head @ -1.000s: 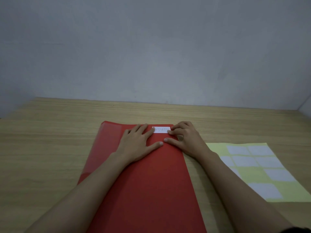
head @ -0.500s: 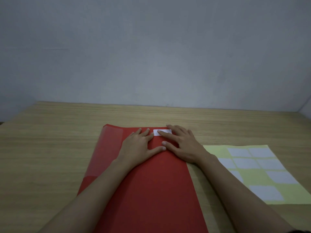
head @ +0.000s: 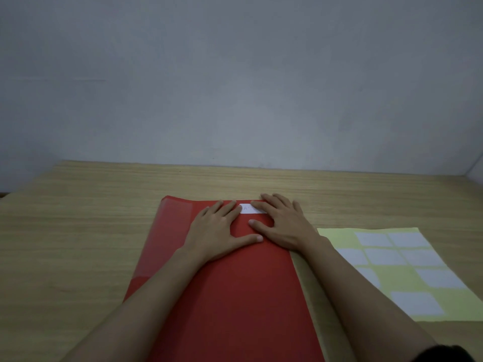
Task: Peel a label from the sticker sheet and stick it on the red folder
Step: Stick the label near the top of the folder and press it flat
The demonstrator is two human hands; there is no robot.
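Observation:
The red folder (head: 235, 296) lies lengthwise on the wooden table in front of me. A small white label (head: 248, 208) sits flat near the folder's far edge, with faint writing on it. My left hand (head: 222, 232) lies flat on the folder, its fingertips touching the label's left end. My right hand (head: 283, 222) lies flat too, its index finger pressing on the label's right part. To the right lies the yellow sticker sheet (head: 407, 283) with several white labels on it.
The wooden table (head: 91, 244) runs back to a grey wall (head: 235, 87). The sticker sheet lies near the table's right side, apart from the folder. My forearms cross the folder's near half.
My right hand went from curled fingers at the label's right end to flat fingers spread over the label. My left hand stayed flat. The view tilted slightly.

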